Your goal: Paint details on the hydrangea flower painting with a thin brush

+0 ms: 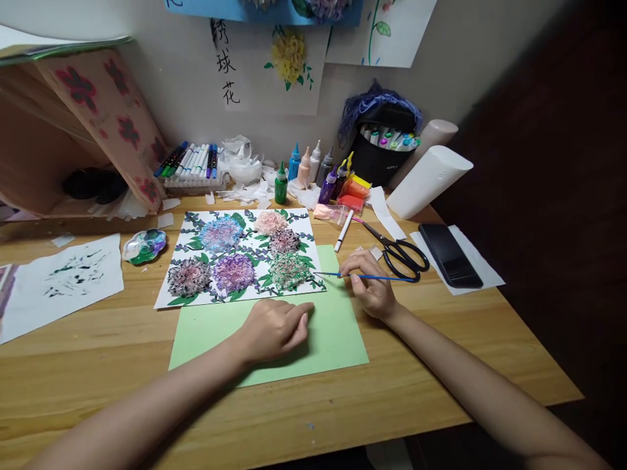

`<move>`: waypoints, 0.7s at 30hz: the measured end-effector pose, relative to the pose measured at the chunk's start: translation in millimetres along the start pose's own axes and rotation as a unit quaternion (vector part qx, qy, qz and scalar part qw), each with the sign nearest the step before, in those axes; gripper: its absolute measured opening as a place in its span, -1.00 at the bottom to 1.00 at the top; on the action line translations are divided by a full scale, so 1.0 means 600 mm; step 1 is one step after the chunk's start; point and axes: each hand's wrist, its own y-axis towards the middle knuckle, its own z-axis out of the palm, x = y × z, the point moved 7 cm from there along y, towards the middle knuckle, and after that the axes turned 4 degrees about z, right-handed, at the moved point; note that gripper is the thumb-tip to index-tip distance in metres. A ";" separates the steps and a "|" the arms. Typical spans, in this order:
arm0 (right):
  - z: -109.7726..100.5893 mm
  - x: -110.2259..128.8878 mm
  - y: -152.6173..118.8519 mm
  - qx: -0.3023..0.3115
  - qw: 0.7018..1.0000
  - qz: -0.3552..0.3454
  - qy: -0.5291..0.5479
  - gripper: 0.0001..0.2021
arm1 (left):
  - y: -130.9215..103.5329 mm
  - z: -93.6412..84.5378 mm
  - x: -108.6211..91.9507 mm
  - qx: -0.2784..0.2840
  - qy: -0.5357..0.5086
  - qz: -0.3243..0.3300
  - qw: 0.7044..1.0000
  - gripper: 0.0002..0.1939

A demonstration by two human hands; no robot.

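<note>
My right hand grips a thin blue paintbrush. The brush tip reaches the lower right edge of a white sheet, beside painted green leaves. Raised crumpled-paper flowers stand on this sheet, among them a blue one, a purple one and a green one. Dark stems and leaves are painted around them. My left hand rests on light green paper just below the sheet, its index finger pointing right and the other fingers curled, nothing visible in them.
Black-handled scissors, a white marker and a phone lie to the right. Paint bottles and paper scraps line the back. A paint palette and a stained paper towel lie left, near a flowered box.
</note>
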 end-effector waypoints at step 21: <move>-0.021 -0.007 -0.007 -0.076 0.996 -0.005 0.039 -0.83 | -0.002 -0.043 0.001 -0.028 0.076 0.030 0.996 -0.75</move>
